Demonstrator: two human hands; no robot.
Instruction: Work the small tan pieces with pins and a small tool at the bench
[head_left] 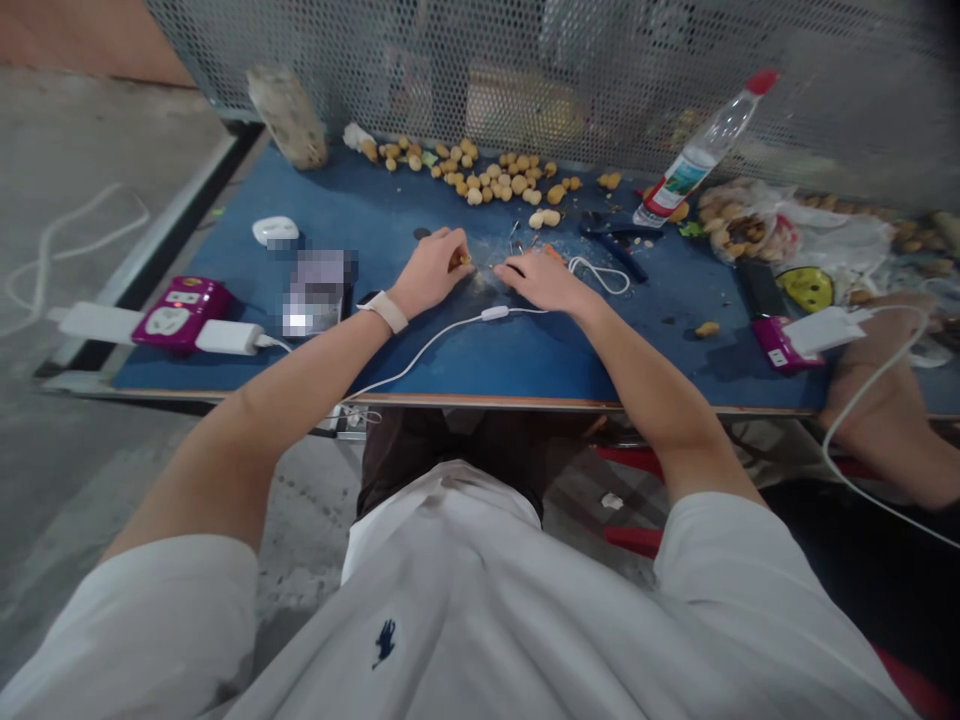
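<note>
My left hand [436,268], with a watch on its wrist, is closed in a pinch over the blue table. A small yellowish piece [466,260] shows at its fingertips, too small to name. Just across from it, my right hand [546,280] is closed too, fingers curled down. A thin dark-and-light tip sticks out of it toward the left hand; the rest is hidden in the fingers. Pale dust and bits [491,250] lie between the hands. Beyond the right hand are thin wire-like pieces [514,232] and a looped white cable [600,274].
Dark-handled pliers [616,240] lie right of my hands, near a tilted bottle [694,160]. Round tan fruits [495,182] line the mesh panel [420,70]. A phone [316,290], mouse [275,231] and purple power socket [184,315] sit left. Another person's arm [889,400] is at right.
</note>
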